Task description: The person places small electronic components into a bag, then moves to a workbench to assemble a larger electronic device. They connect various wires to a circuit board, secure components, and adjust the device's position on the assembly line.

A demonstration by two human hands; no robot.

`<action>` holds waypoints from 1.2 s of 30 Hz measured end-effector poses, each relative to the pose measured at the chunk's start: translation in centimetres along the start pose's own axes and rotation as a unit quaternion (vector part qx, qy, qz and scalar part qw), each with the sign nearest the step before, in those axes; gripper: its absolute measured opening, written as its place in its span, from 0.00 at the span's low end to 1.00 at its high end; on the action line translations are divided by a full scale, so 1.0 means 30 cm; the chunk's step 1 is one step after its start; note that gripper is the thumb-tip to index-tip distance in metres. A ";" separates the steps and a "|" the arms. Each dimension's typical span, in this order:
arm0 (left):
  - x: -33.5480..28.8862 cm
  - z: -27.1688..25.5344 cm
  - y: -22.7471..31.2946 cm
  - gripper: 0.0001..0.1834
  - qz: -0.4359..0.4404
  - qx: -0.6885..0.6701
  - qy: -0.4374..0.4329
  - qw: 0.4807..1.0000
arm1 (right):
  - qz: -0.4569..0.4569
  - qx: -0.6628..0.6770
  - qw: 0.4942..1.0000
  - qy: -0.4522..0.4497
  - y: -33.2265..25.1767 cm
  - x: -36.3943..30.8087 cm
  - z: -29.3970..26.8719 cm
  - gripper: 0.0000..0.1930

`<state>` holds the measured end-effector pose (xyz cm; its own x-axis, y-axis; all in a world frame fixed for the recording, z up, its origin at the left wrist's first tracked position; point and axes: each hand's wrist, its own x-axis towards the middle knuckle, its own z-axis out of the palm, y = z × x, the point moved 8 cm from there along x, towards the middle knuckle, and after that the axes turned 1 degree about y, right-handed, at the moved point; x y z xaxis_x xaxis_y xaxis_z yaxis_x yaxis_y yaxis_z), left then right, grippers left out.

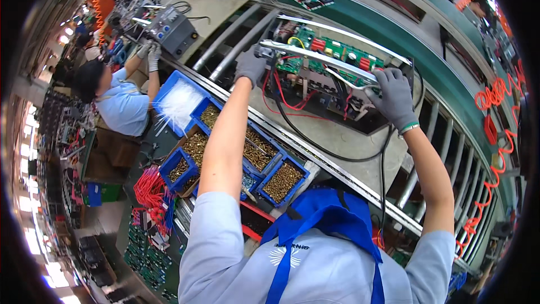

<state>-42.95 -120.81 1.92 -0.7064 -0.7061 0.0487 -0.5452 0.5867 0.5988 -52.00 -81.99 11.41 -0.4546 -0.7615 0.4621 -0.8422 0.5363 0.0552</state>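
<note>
An opened electrical unit [343, 101] sits in front of me on a pale board. Inside it are a green circuit board [334, 49] with red parts, dark metalwork and red and black wires. A long, light-coloured metal bar [320, 56] runs across its near side above the wiring. My left hand [251, 66], in a grey glove, is closed around the bar's left end. At the right end, my right hand [394, 98], gloved the same way, has its fingers curled over the bar. A second pale rail [349, 34] lies along the unit's far edge.
Blue bins of brass-coloured screws [283, 182] and a blue tray of white ties [180, 101] stand at the near left. Metal rollers [225, 42] flank the board. A black cable [337, 157] loops in front. A co-worker [121, 101] handles a grey unit at far left.
</note>
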 end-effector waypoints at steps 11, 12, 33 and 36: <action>-0.155 0.015 0.013 0.20 -0.036 -0.019 0.078 0.996 | 0.001 -0.050 0.999 0.006 0.126 0.007 0.063 0.23; -0.166 0.020 0.006 0.21 -0.041 -0.012 0.082 0.996 | 0.013 -0.056 0.998 0.012 0.134 0.011 0.060 0.23; -0.539 0.198 0.256 0.30 0.071 0.004 0.132 0.989 | 0.180 -0.166 0.968 -0.050 0.475 -0.304 -0.003 0.16; -0.577 0.216 0.291 0.31 0.087 0.000 0.128 0.988 | 0.174 -0.166 0.970 -0.037 0.497 -0.349 -0.024 0.15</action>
<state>-38.42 -100.91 1.13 -0.6521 -0.6716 0.3517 -0.4257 0.7083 0.5631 -59.58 -65.76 8.02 -0.7242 -0.5304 0.4407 -0.4994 0.8441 0.1954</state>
